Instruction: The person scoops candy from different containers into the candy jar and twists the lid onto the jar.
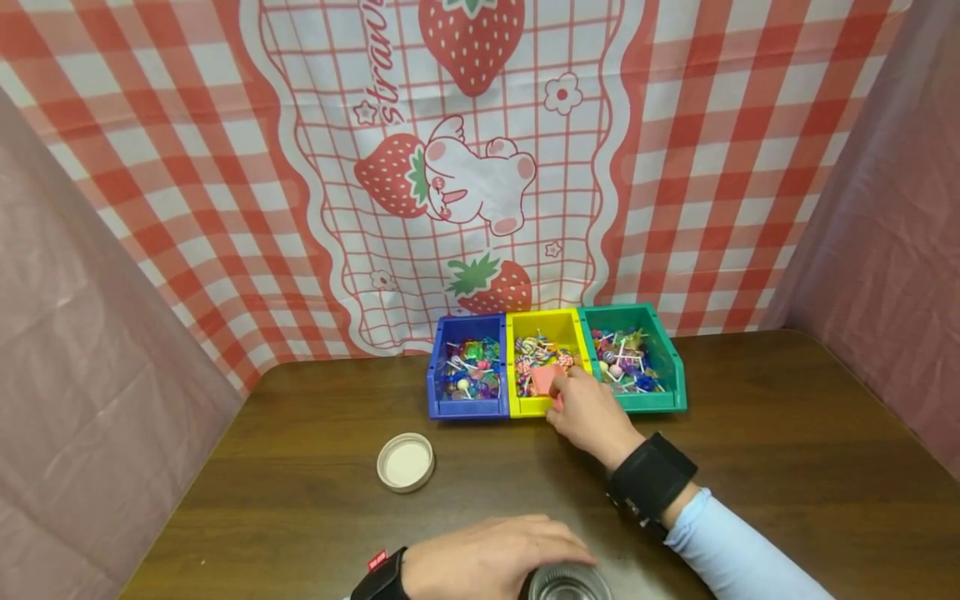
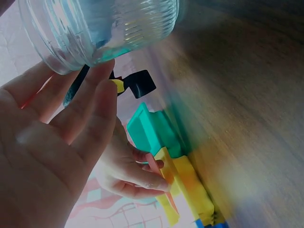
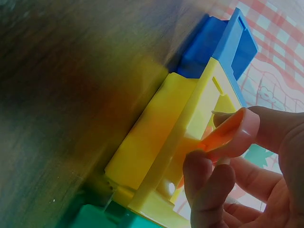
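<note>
As R fingers (image 3: 209, 199) hold scoop (image 1: 546, 379), lid (image 1: 406, 463) nr bins (image 1: 529, 407).

Free tabletop (image 1: 517, 467) between jar (image 1: 570, 578) and bins (image 1: 531, 408)

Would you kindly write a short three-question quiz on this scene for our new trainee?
1. Multiple choice: at which bin does the right hand hold the pink scoop?
a) blue
b) yellow
c) green

2. True or false: the round lid lies inside the green bin.

3. Fill in the blank: the left hand holds a ____.

Key:
1. b, the yellow bin.
2. False; it lies on the table, in front of the bins and apart from them.
3. Glass jar.
</note>
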